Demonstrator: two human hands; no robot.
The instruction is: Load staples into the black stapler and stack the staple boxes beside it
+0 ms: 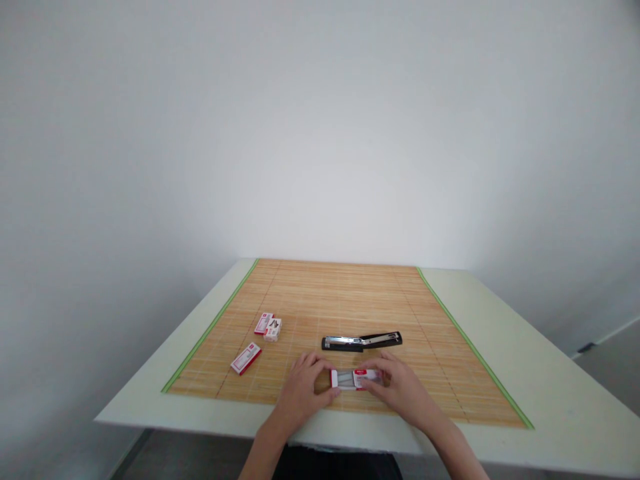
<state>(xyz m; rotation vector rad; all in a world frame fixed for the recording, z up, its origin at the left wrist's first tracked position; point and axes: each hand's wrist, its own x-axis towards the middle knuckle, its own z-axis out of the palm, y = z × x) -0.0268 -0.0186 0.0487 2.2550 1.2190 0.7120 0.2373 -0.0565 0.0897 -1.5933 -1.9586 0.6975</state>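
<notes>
Between my hands is a small red-and-white staple box point(359, 381), its inner tray partly slid out to the left, with grey strips of staples showing in it. My left hand point(306, 387) pinches the tray's left end between thumb and fingers. The printed sleeve at the right end is gripped by my right hand point(397, 387), which covers part of it. Just beyond the box lies a black stapler point(362, 342), folded wide apart with its metal staple channel exposed.
To the left sit two small boxes side by side, a red-and-white box point(263, 324) and a white box point(273, 330). Nearer me is another red-and-white box point(246, 359). All rest on a bamboo mat point(340, 293) with green edging, on a white table point(505, 353) against a wall.
</notes>
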